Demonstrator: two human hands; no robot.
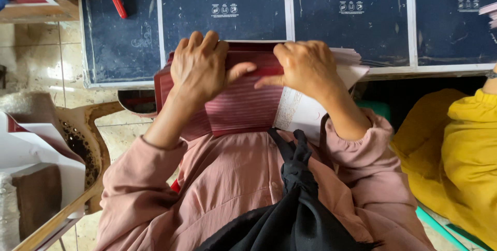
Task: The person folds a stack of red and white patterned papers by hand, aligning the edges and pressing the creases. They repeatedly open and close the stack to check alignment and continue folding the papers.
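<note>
Red card stack (238,108) lies under both hands' fingers (207,44).

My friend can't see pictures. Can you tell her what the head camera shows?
Two hands, the left hand and right hand, press on a fanned stack of red cards at the edge of a dark blue table. The person wears pink sleeves; someone in yellow sits on the right.

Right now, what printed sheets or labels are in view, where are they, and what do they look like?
Dark sheets: side by side on the table, navy rectangles, white borders, small white marks.
Red stack: under both hands at the table edge, fanned maroon sheets.
White sheet: below the right hand, patterned border.
</note>
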